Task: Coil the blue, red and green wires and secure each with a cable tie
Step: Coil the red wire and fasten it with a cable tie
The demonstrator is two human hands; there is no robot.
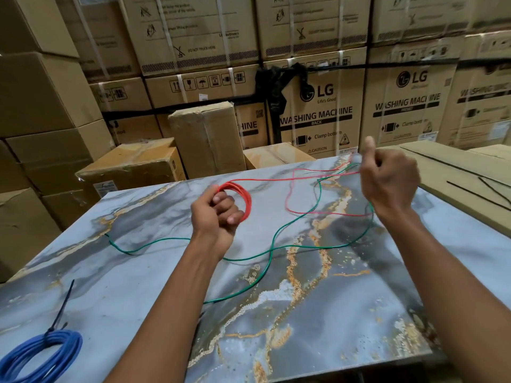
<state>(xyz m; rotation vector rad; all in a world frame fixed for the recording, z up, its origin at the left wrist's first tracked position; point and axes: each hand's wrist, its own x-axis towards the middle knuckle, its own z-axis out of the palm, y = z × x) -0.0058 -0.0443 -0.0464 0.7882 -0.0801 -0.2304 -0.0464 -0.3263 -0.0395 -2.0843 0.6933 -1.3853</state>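
The left hand [218, 214] is raised above the marbled table [318, 313], forearm angled up from the lower edge, fingers curled round a small red coil [243, 197] that loops over the knuckles. The right hand [390, 178] is lifted higher at the far right, thumb up, fingers curled and pinching the loose red wire [290, 178], which runs back across the table to the coil. The green wire [272, 244] lies uncoiled in loops across the tabletop. The blue coil [41, 352] rests at the near left corner, bound by a black cable tie [62, 308]. Cardboard boxes [318, 114] are stacked behind.
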